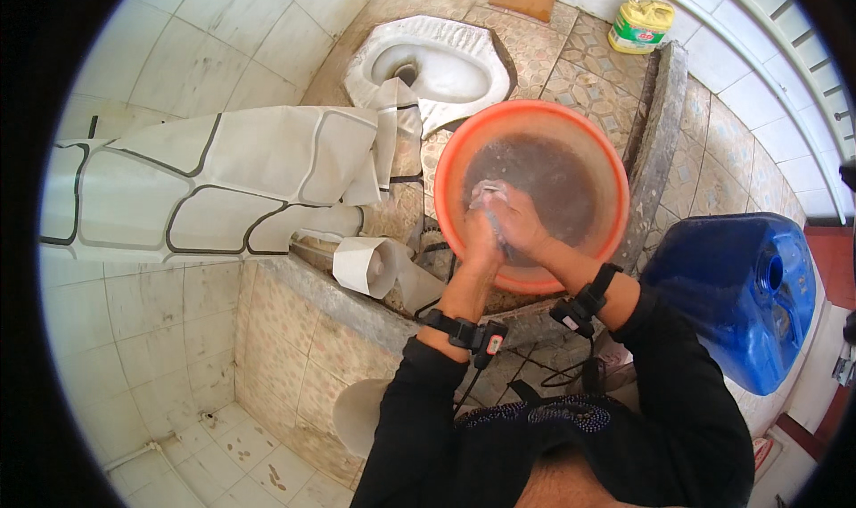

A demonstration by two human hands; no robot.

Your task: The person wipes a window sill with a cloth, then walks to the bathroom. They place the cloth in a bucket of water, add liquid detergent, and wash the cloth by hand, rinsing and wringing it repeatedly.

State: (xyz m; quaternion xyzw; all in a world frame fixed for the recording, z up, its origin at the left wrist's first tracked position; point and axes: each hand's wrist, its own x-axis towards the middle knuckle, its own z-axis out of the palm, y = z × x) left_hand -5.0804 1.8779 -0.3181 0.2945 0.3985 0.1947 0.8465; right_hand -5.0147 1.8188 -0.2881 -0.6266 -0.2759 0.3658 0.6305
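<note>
A large orange-red plastic basin stands before me, with murky grey-brown water in it. Over its near left part, my left hand and my right hand are pressed together around a small, wet, pale grey cloth. Its folds show above the fingers and between the palms; the rest is hidden by the hands. Each wrist carries a black strap with a small device and a cable.
A white squat toilet lies beyond the basin. From the left reaches a pale sheet with a dark-lined stone pattern. A blue plastic jerrycan is at the right, a yellow jug farther back. A rough kerb runs right of the basin.
</note>
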